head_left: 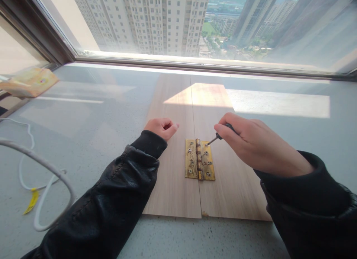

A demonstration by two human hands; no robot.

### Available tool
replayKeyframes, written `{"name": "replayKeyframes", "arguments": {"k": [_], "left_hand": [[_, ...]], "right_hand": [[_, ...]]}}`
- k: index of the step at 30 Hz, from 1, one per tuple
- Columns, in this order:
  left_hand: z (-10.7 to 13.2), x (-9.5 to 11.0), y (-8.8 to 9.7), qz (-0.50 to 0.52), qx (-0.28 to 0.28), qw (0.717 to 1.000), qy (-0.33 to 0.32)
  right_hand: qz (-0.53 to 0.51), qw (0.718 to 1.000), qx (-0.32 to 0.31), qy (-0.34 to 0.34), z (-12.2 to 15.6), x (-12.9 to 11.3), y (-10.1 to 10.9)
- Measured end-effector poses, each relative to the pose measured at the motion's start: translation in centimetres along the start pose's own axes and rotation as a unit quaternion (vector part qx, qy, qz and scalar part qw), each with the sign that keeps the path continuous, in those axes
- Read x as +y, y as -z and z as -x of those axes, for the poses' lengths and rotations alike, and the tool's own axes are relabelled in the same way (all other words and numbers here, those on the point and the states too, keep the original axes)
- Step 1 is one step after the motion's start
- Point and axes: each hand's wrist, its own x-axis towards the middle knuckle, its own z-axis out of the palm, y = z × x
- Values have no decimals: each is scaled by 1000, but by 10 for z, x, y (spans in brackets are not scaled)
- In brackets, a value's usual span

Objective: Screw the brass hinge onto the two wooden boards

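A worn brass butt hinge [200, 160] lies across the seam between a left wooden board [171, 184] and a right wooden board [237, 188]. Several screws sit in the holes of its two leaves. My right hand [242, 140] is closed around the dark handle of a screwdriver [216, 137]. The tool slants down to the left, its tip at the top screw [207, 144] of the right leaf. Resting on the left board, left of the hinge, my left hand [161, 128] is curled into a loose fist; I see nothing in it.
The boards lie on a pale speckled sill [111, 88] below a large window with a dark frame [63, 52]. At left are a white cable [52, 169] with a yellow tag [31, 201] and a yellowish soft packet [30, 82].
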Motion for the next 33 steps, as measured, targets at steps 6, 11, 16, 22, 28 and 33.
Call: {"name": "replayKeyframes", "arguments": {"k": [6,11,16,22,28,33], "left_hand": [[-1,0,1,5,-15,1000,3],[-1,-3,0,4,-6,1000,-7],[-2,-3,-1,-3,-5,1000,-4],[0,0,0,-4,-5,1000,-5],[-1,-1,0,-3,-5,1000,-9],[1,2,0,26,-8,999,-20]], "right_hand": [[-62,993,50,-84,-5,0,-2],[26,991,83,-104,-4,1,-4],[171,973,62,-140,1,1,-2],[136,989,10,-50,3,-1,0],[56,997,-33,32,3,7,7],[-14,996,-67,58,4,18,11]]}}
